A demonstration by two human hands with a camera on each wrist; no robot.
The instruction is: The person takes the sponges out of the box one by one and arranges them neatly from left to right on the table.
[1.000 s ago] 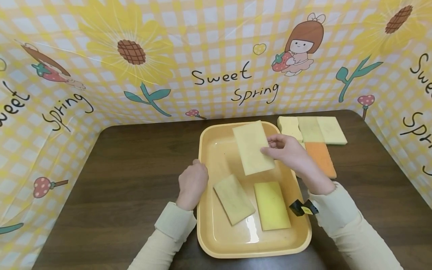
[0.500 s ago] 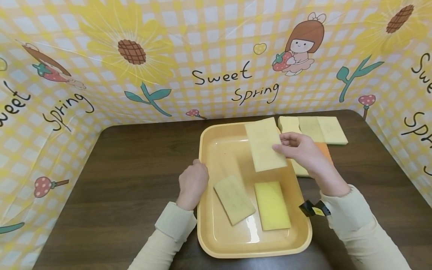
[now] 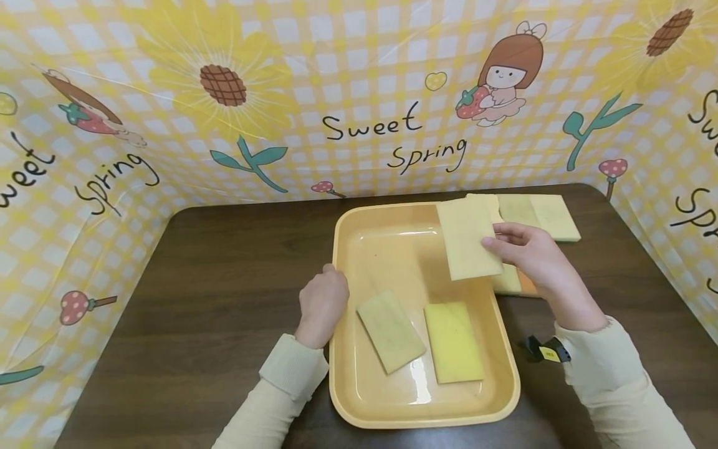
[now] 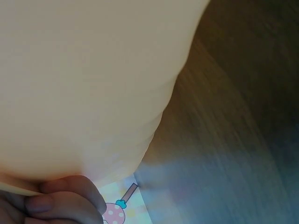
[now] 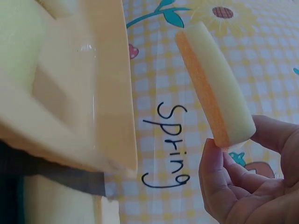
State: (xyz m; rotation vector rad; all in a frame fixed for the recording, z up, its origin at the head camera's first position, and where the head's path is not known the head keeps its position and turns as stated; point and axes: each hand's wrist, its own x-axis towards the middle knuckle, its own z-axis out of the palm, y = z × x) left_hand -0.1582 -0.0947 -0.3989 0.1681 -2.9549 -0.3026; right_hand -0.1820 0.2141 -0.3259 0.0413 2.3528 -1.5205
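Observation:
My right hand (image 3: pixel 527 255) pinches one edge of a pale yellow sponge (image 3: pixel 468 240) between thumb and fingers, raised over the right rim of a yellow-orange plastic tray (image 3: pixel 381 255). Seen edge-on in the right wrist view, this sponge (image 5: pixel 217 88) has an orange layer along one side. At the tray's left rim, my left hand (image 3: pixel 323 305) grips the edge; the left wrist view shows its curled fingers (image 4: pixel 70 200) there against the tray wall (image 4: pixel 93 84). Inside the tray lie a dull olive-yellow sponge (image 3: pixel 391 333), slanted, and a bright yellow sponge (image 3: pixel 453 343).
Several more sponges lie side by side on the dark wooden table (image 3: pixel 224 299), right of the tray, including a pale one (image 3: pixel 552 215) at the far corner. The held sponge and right hand partly cover them. A checkered, printed cloth (image 3: pixel 359 75) surrounds the table's back and sides.
My right hand has carried the pale sponge rightward from above the tray's interior to over its right rim, covering more of the sponges there. The left hand keeps its grip on the tray.

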